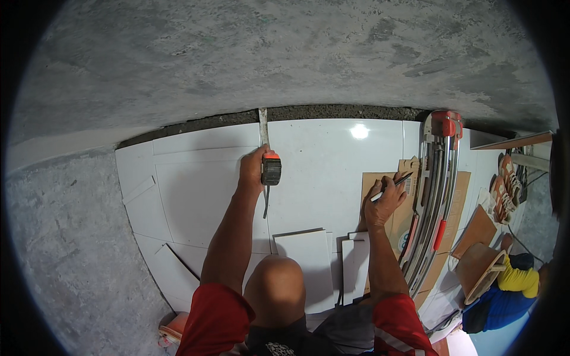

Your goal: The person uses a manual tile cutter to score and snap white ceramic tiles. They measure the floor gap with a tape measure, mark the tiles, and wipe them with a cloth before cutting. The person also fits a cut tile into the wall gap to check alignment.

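Note:
My left hand [250, 171] grips a black and orange-red tape measure [271, 172] over the white floor tiles [332, 166]. Its pale blade [263, 127] reaches out to the foot of the wall, across a dark rough gap [338, 113]. A black strap dangles from the near side of the case. In my right hand [387, 203] a pen [406, 177] with a dark tip is pinched between the fingers. That hand is above a flat piece of brown cardboard [371, 180], just left of a long tile cutter [438, 172] with steel rails and red parts.
Loose white tile pieces [304, 252] lie near my bent knee. A grey wall [285, 59] runs along the far side. To the right are brown boards [478, 228], a pair of shoes [503, 193] and another person [504, 302] in blue and yellow.

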### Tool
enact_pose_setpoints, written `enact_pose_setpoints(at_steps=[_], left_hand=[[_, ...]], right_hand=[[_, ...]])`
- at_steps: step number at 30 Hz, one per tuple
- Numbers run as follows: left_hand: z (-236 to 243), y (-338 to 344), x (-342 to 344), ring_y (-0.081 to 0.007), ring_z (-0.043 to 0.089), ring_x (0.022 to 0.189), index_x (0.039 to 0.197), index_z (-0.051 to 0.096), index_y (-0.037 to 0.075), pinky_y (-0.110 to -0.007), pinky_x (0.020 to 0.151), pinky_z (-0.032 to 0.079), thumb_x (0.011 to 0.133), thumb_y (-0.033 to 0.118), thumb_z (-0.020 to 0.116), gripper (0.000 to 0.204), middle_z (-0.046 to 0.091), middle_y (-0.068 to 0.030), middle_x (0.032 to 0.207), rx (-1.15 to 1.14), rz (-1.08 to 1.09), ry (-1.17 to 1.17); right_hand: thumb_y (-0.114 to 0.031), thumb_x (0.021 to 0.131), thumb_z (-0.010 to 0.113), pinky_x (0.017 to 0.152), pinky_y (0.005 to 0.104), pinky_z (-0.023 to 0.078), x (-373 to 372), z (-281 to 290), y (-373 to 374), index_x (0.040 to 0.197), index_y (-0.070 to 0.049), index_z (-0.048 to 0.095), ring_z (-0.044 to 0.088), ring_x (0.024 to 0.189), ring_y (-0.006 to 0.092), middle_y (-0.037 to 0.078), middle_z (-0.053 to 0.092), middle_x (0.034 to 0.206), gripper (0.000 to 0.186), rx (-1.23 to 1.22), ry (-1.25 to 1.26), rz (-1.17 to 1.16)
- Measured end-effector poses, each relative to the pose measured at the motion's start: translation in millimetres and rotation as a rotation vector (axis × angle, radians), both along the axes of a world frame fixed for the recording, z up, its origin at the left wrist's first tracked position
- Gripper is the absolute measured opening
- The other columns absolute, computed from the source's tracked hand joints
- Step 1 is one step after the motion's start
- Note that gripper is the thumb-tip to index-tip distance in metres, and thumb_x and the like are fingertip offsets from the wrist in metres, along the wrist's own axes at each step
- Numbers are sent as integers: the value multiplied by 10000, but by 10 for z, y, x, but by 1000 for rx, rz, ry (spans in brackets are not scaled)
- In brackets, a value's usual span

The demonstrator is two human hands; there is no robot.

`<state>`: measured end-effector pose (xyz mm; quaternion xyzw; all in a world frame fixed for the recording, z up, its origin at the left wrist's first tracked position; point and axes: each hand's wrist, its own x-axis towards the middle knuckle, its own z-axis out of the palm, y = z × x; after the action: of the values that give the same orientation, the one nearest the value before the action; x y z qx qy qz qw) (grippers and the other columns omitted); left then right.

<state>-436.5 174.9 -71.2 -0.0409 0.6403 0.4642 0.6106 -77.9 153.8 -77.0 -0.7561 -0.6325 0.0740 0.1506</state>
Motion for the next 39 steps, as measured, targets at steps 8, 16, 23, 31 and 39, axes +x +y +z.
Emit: enact_pose_setpoints(at_steps=[8, 16, 23, 31, 39], left_hand=[[-39, -12, -18, -270, 677, 646, 952, 615, 1, -377, 515, 562, 960, 271, 641, 272, 636, -134, 845, -1, -10, 3], [-20, 1, 4, -273, 675, 658, 962, 612, 0, -380, 518, 564, 962, 277, 645, 280, 629, -132, 850, -23, 10, 6], [-12, -4, -2, -274, 675, 658, 971, 605, 10, -380, 517, 558, 964, 282, 649, 276, 630, -127, 855, -29, 3, 3], [22, 7, 14, -274, 679, 662, 961, 615, 10, -378, 517, 560, 948, 268, 654, 261, 632, -125, 857, -25, -9, 19], [27, 9, 16, -277, 684, 667, 996, 621, -3, -383, 527, 573, 940, 269, 658, 280, 640, -135, 872, -30, -10, 32]], right_hand=[[-204, 983, 580, 1196, 621, 119, 8, -3, -2, 1191, -69, 576, 330, 1445, 460, 253, 489, 1486, 248, -6, 3, 1], [-225, 1001, 569, 1191, 612, 125, 15, -12, -7, 1199, -66, 570, 336, 1444, 458, 238, 489, 1492, 253, -7, -9, 6], [-177, 963, 593, 1195, 627, 109, 7, -9, -8, 1192, -69, 573, 333, 1439, 471, 256, 489, 1485, 254, 3, 13, 4], [-175, 956, 598, 1194, 627, 114, 24, -40, -12, 1193, -72, 570, 338, 1435, 471, 252, 487, 1488, 260, 6, 7, 3], [-212, 993, 575, 1189, 618, 124, 2, 29, 6, 1191, -62, 569, 332, 1449, 445, 239, 483, 1492, 249, -26, 1, 3]])
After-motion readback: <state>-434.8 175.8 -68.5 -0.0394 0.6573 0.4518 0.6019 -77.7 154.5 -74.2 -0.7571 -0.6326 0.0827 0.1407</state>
